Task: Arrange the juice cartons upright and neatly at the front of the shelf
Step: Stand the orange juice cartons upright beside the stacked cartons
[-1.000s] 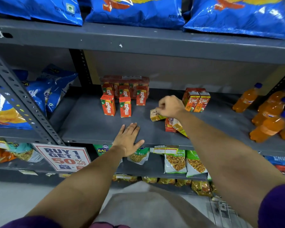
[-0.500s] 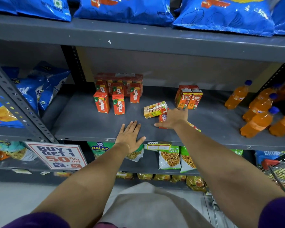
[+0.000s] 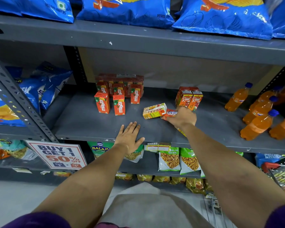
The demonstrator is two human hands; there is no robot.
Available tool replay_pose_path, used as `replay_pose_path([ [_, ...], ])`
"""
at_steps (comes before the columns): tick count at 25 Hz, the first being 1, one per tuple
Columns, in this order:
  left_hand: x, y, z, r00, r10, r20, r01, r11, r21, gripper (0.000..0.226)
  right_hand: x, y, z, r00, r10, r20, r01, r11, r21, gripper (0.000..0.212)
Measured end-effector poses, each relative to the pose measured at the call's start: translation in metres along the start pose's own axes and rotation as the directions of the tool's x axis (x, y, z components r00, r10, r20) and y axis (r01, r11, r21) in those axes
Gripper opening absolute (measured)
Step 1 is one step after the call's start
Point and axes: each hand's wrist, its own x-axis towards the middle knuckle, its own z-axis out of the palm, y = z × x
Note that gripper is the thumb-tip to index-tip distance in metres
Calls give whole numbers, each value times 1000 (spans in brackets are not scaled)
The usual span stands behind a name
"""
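Note:
Several orange Maaza juice cartons (image 3: 118,104) stand upright at mid-left of the grey middle shelf (image 3: 82,125), with more packed behind them. Two Real cartons (image 3: 190,99) stand upright at mid-right. A yellow carton (image 3: 154,111) lies on its side between the two groups. My right hand (image 3: 182,117) is closed around a red carton (image 3: 170,112) lying just right of the yellow one. Another yellow carton (image 3: 181,131) lies partly hidden under my right wrist. My left hand (image 3: 130,137) rests flat and open on the shelf's front edge.
Orange soda bottles (image 3: 257,120) stand at the shelf's right end. Blue chip bags (image 3: 39,91) fill the left bay and the shelf above. A slanted grey upright (image 3: 15,104) crosses at left. Snack packets (image 3: 169,160) hang below, next to a promo sign (image 3: 58,155) and a cart (image 3: 280,175).
My right hand let go of the yellow carton, left on its side, then came down to the right onto the lying red carton and closed on it. My left hand stayed put.

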Motion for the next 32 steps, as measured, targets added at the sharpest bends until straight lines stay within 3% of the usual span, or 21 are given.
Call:
replay_pose_path([
  [5,-1,2,-2,1000,-10,18,10,1000,9,70,0,14,-2,998,-41,57,40,999,22,64],
  [8,-1,3,-2,999,-17,27,17,1000,5,69,3,19,-3,998,-26,55,19,993,118,50],
  [12,-1,3,-2,999,-20,28,20,1000,7,69,7,31,-9,999,46,-9,-43,970,240,58],
  [15,-1,4,-1,999,-23,24,23,1000,11,69,16,34,-17,993,75,-95,-26,899,438,53],
  [19,-2,0,-2,1000,-12,22,12,1000,-2,68,28,14,-33,996,-58,-66,86,803,589,40],
  [22,-13,-18,-2,1000,-28,5,28,1000,-10,66,33,-30,-34,966,-257,-24,226,797,560,34],
  [26,-23,-36,-2,1000,-2,0,2,999,33,63,35,-86,-32,870,-493,20,451,811,373,42],
  [32,-26,-55,-11,999,-47,14,46,998,46,61,33,-136,-13,790,-593,159,553,799,234,50],
])
